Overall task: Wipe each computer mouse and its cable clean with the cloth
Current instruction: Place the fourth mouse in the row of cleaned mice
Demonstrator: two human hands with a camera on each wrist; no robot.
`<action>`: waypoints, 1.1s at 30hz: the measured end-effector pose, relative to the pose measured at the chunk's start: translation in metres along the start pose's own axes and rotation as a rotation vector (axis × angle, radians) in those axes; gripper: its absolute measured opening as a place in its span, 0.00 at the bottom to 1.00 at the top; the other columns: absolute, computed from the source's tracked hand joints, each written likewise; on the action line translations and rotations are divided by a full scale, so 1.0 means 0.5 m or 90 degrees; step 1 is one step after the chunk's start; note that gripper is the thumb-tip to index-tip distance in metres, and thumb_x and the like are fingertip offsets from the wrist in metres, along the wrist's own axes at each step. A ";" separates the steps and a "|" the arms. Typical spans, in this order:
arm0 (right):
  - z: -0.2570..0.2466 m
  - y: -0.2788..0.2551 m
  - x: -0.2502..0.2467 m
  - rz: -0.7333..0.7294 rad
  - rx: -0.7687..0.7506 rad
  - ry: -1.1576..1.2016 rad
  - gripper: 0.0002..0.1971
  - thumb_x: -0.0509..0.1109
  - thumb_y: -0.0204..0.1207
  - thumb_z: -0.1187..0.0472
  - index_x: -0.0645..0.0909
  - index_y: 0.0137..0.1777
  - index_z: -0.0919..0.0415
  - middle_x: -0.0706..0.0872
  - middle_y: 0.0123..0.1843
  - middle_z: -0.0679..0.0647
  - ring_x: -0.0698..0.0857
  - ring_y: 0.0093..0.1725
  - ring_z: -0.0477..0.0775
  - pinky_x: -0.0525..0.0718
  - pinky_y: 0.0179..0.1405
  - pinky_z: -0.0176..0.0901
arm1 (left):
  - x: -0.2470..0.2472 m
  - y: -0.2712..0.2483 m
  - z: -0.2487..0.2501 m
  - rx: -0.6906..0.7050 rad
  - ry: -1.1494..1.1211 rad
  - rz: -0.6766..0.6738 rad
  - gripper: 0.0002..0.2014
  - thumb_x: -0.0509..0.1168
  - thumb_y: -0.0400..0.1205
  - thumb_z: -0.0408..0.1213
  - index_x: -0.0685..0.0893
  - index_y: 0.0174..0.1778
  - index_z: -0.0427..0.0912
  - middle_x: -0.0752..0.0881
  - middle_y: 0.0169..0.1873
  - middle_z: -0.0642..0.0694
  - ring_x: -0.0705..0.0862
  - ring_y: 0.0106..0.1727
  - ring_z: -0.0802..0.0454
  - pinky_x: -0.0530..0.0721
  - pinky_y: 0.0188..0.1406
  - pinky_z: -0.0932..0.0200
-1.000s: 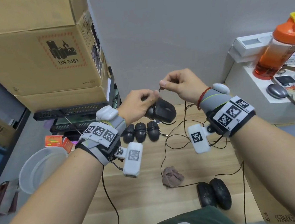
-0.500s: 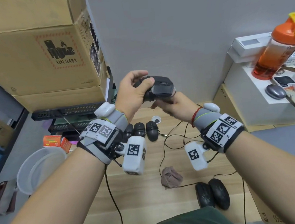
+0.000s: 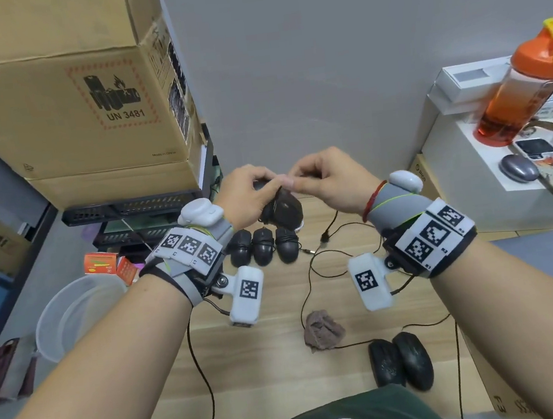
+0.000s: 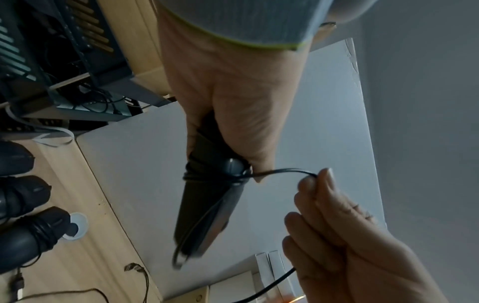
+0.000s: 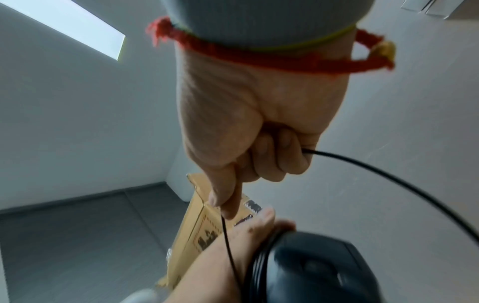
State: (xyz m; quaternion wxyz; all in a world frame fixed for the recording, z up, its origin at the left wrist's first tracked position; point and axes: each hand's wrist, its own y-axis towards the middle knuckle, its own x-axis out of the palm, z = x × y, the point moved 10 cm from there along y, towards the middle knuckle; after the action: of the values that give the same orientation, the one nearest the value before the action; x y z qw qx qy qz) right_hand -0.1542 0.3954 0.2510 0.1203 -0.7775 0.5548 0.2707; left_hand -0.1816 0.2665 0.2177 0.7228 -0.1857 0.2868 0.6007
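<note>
- Head view shows our left hand (image 3: 249, 195) curled round a black plastic computer mouse (image 3: 284, 210), held up off the pale wooden tabletop (image 3: 277, 354), well above it.
- Our right hand (image 3: 330, 179) pinches that mouse's thin black cable (image 4: 282, 171) between thumb and forefinger, just beside the left thumb; a few turns are bound round the mouse body.
- The crumpled brown cloth (image 3: 323, 331) lies on the table near us, apart from both hands.
- Three wrapped black mice (image 3: 264, 247) stand in a row at the far edge; two unwrapped black mice (image 3: 402, 362) lie touching on the near right.
- We judge the risks thus: the loose cable tail trails down among the other leads on the table and could snag them, dragging a plug or a neighbouring mouse; a slack pinch could let the turns spring off.
- We cannot tell whether this mouse has been wiped, so winding it might bury dirt.
- Containers: a translucent white plastic basin (image 3: 57, 320) on the left floor looks empty; the large brown cardboard box (image 3: 59, 96) is closed; an orange-lidded clear bottle (image 3: 516, 92) holds reddish liquid.
</note>
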 end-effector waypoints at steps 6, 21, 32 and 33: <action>0.036 0.029 -0.089 0.114 0.007 0.012 0.10 0.72 0.80 0.55 0.87 0.37 0.49 0.90 0.42 0.63 0.79 0.40 0.48 0.79 0.45 0.47 | 0.045 -0.029 0.035 -0.012 -0.188 -0.117 0.13 0.61 0.91 0.36 0.90 0.45 0.45 0.91 0.37 0.56 0.85 0.34 0.66 0.85 0.38 0.68; 0.123 -0.010 0.054 0.037 0.099 0.035 0.11 0.66 0.83 0.59 0.85 0.39 0.48 0.83 0.28 0.41 0.71 0.26 0.39 0.71 0.27 0.31 | -0.004 -0.005 0.052 -0.028 -0.495 0.084 0.12 0.65 0.89 0.44 0.86 0.47 0.41 0.87 0.37 0.44 0.86 0.31 0.50 0.86 0.28 0.55; 0.034 -0.027 0.064 -0.003 0.036 -0.104 0.10 0.69 0.82 0.52 0.91 0.45 0.52 0.82 0.26 0.50 0.79 0.27 0.46 0.75 0.34 0.34 | -0.046 0.006 -0.031 -0.010 -0.149 0.187 0.23 0.64 0.80 0.66 0.92 0.45 0.49 0.92 0.38 0.53 0.87 0.41 0.54 0.85 0.49 0.51; 0.031 -0.025 0.049 0.022 0.040 -0.082 0.10 0.70 0.81 0.52 0.90 0.43 0.53 0.83 0.26 0.48 0.80 0.26 0.45 0.76 0.33 0.33 | -0.038 0.005 -0.033 -0.018 -0.147 0.168 0.23 0.65 0.79 0.66 0.92 0.46 0.50 0.91 0.37 0.54 0.86 0.39 0.56 0.84 0.47 0.54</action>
State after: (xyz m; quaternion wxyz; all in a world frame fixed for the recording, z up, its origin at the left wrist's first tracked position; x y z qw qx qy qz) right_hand -0.1410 0.3878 0.2234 0.1757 -0.7447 0.5672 0.3047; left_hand -0.1896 0.2424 0.2176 0.6632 -0.0867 0.2153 0.7115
